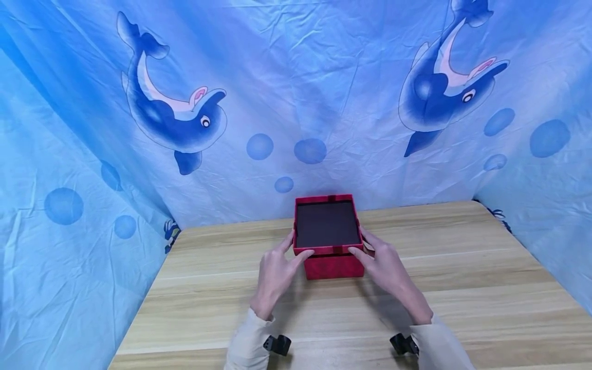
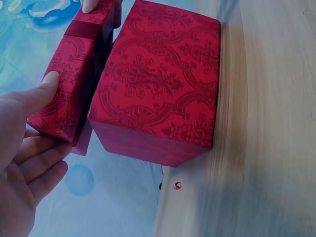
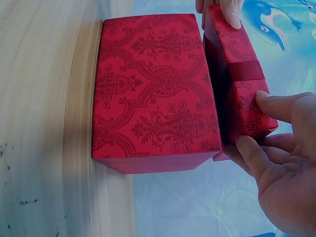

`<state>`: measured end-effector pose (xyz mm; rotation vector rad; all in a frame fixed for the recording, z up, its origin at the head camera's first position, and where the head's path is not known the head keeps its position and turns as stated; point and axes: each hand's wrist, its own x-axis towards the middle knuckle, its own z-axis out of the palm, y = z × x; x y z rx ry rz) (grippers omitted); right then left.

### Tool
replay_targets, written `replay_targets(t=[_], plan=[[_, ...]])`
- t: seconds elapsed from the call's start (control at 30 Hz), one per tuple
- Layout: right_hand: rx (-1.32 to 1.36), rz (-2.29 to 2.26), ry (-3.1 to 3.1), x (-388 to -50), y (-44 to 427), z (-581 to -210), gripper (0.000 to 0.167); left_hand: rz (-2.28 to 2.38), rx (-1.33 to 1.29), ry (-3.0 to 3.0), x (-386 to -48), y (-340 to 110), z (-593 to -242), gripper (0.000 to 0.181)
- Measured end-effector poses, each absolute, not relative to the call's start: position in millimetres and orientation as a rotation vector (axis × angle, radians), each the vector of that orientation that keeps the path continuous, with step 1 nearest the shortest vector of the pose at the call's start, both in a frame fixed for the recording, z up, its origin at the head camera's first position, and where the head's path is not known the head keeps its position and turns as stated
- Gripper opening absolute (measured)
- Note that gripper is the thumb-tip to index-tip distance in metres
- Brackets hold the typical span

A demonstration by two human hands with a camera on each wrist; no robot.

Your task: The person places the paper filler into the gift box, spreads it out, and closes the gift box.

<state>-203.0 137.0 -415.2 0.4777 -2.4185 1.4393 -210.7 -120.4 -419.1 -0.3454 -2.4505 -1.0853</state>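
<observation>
In the head view, a red patterned gift box point(image 1: 335, 267) stood on the wood-grain desk point(image 1: 208, 293), just below the center of the frame. Directly over it was its red lid point(image 1: 327, 224), a dark panel facing up inside the rim. Both wrist views showed a dark gap between lid and box along the near side; whether they touched farther back could not be told. The left hand point(image 1: 276, 270) gripped the lid's lower left corner and the right hand point(image 1: 386, 267) its lower right, each with thumb on the front face and other fingers clamped around the side. A darker red ribbon point(image 3: 244, 71) crossed the lid's front. Blue fabric point(image 1: 361, 177) with printed dolphins filled the upper frame.
</observation>
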Motion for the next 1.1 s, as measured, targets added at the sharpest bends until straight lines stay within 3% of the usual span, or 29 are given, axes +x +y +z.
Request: replay_targets(t=[0.77,1.1], plan=[[0.482,1.511,-2.381,-203,146,-418,0.064,-1.094,-0.339,-2.477,-212,-110,-418,0.076],[0.291,1.791,-2.334,-204,144,-415,0.071,-1.275,-0.303,-2.46,-214,-107,-419,0.068]])
